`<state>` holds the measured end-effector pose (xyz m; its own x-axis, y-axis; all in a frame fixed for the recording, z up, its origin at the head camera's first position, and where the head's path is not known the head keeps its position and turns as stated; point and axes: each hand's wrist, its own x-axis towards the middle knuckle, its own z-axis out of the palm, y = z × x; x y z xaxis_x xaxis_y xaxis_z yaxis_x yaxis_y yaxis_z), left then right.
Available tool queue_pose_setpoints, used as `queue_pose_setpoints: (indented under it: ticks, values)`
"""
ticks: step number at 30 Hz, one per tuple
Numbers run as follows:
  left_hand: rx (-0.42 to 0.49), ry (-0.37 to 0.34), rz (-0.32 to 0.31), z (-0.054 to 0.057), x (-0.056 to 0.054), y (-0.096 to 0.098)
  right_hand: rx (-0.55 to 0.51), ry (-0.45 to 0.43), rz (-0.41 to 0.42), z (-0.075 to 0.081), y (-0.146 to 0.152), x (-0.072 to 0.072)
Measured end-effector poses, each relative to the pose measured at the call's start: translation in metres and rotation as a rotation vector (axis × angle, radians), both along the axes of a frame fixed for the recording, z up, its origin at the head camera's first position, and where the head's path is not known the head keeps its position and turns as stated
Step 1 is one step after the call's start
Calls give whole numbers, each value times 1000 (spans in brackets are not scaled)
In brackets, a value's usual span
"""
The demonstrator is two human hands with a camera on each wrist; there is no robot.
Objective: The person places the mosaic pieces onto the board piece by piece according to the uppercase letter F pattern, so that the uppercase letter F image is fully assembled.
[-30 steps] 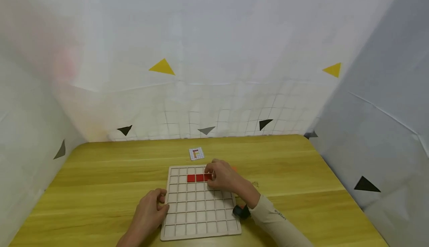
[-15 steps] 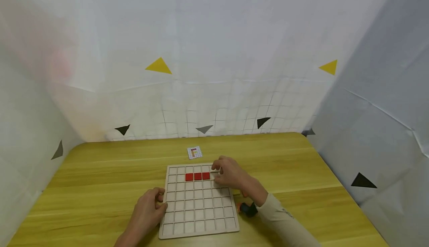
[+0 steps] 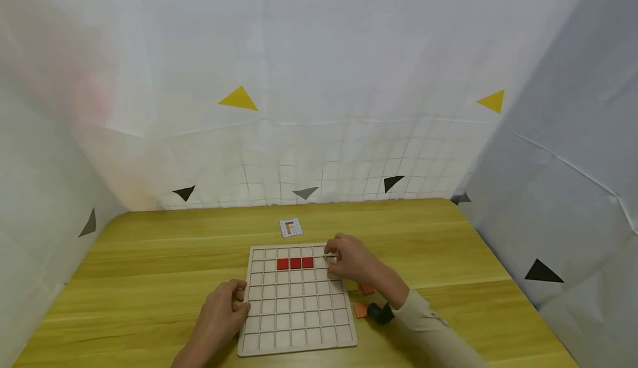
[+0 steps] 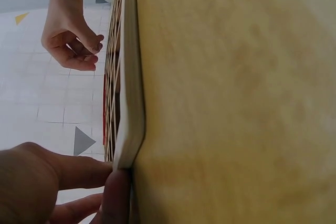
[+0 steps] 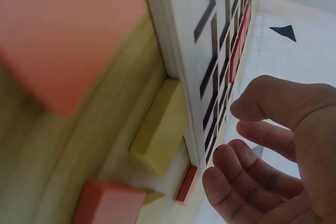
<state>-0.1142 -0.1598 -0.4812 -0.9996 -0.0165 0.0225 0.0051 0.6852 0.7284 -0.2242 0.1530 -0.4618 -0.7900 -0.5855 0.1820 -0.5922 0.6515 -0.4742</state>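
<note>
A pale wooden grid board (image 3: 298,322) lies on the table, with a row of red square tiles (image 3: 296,263) in its cells near the far side. My left hand (image 3: 215,315) rests at the board's left edge; in the left wrist view its fingertips touch the rim. Above the far right corner of the board is my right hand (image 3: 355,259), fingers loosely bent and parted. The right wrist view shows nothing between those fingers. Beside the board's right edge lie a yellow block (image 5: 163,129) and orange tiles (image 3: 361,310), partly hidden by the right arm in the head view.
Behind the board lies a small printed card (image 3: 291,228) with a coloured pattern on a grid. A dark device (image 3: 380,313) sits at the right wrist. White sheets (image 3: 319,152) with triangles enclose the yellow wooden table (image 3: 164,257) at the back and sides.
My right hand has moved right, off the rightmost red tile, which stays in its cell in full view. More orange tiles show beside the board. The left hand has stayed put.
</note>
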Motion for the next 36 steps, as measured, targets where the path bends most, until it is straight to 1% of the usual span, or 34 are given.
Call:
queue_pose_setpoints:
  ticks: [8,15,26,36]
  values:
    - [-2,3,-5,1,0,0,35,21,-9,-2,10,0]
    - [-1,4,-6,1,0,0,38,34,-27,-3,15,1]
    - [3,-17,4,1,0,0,-23,56,-41,-3,25,-2]
    - [9,-10,2,2,-1,0,5,61,-75,-3,30,-6]
